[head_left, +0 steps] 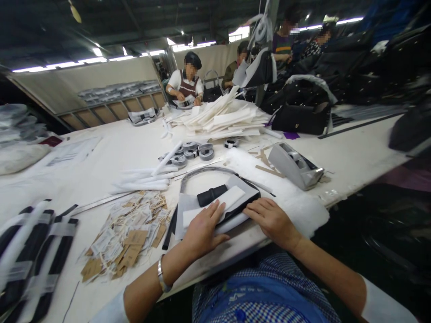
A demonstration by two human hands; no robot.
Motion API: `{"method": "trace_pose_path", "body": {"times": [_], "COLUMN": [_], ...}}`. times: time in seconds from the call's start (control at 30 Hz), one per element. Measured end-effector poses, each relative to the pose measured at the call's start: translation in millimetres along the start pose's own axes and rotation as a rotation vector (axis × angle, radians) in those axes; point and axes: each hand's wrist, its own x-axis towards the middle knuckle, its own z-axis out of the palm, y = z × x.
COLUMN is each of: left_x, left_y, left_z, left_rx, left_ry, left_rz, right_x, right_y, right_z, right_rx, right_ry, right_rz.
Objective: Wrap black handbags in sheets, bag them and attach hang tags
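A black handbag (254,197) lies flat on the table before me, its arched handle (208,169) wrapped in clear film and pointing away. On it are pale tissue sheets, a white padding strip (232,198) and a small black rolled piece (211,195). My left hand (205,226) presses on the near end of the padding strip, fingers flat and thumb apart. At the bag's right edge, my right hand (271,222) has its fingers bent over the side; its thumb is largely hidden. A white roll sticks out along the bag's near side.
Paper tags with strings (134,237) are heaped left of the bag. Beyond it lie white rolls (144,179), coiled straps (206,151) and a tape dispenser (294,166). White strips (218,116) are piled farther back. Wrapped black straps (50,260) lie at left. Co-workers (185,83) are across the table.
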Motion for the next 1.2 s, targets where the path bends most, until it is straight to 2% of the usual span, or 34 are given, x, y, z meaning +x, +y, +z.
{"method": "trace_pose_path", "body": {"times": [0.1,0.17,0.23,0.3,0.37,0.47,0.53,0.6,0.7,0.8,0.9,0.97,1.07,1.13,1.2], "left_x": [1.8,3.1,4.0,4.5,4.1,1.8,0.1,-0.6,2.2,8.1,12.5,13.1,11.8,10.7,10.0], "left_y": [-0.1,-1.7,-3.6,-4.2,-3.1,-0.1,1.1,1.8,4.0,8.6,11.9,12.2,11.4,11.6,12.6], "left_z": [-6.6,-8.4,-8.6,-8.4,-8.3,-6.3,-3.5,-1.1,-2.1,-6.9,-9.6,-8.9,-6.1,-4.7,-4.4], "left_rx": [-0.021,-0.031,-0.046,-0.055,-0.047,-0.012,0.002,0.005,0.008,0.052,0.089,0.09,0.085,0.083,0.082], "left_ry": [-0.027,-0.042,-0.053,-0.05,-0.04,-0.01,0.02,0.041,0.02,-0.036,-0.059,-0.057,-0.052,-0.046,-0.041], "left_rz": [-0.027,-0.046,-0.052,-0.055,-0.059,-0.068,-0.078,-0.097,-0.152,-0.221,-0.266,-0.277,-0.285,-0.291,-0.296], "right_x": [2.0,1.7,4.1,11.5,22.9,41.4,51.6,59.3,65.9,64.2,49.6,31.2,-4.9,-27.2,-42.4], "right_y": [12.6,25.7,39.7,50.9,56.7,56.2,54.0,54.8,64.5,75.6,71.9,58.9,33.2,19.3,11.1], "right_z": [-23.9,-44.4,-62.0,-70.4,-66.6,-45.8,-30.5,-18.2,-5.9,-2.0,-8.6,-14.2,-11.4,-0.2,14.2], "right_rx": [0.077,0.121,0.11,0.053,-0.013,-0.091,-0.118,-0.104,-0.006,0.083,0.143,0.201,0.287,0.366,0.456], "right_ry": [-0.114,-0.132,-0.068,0.011,0.031,-0.049,-0.119,-0.168,-0.187,-0.158,-0.049,0.117,0.368,0.348,0.252], "right_rz": [-0.072,-0.059,0.042,0.172,0.279,0.321,0.26,0.14,-0.047,-0.144,-0.151,-0.03,0.329,0.498,0.583]}}
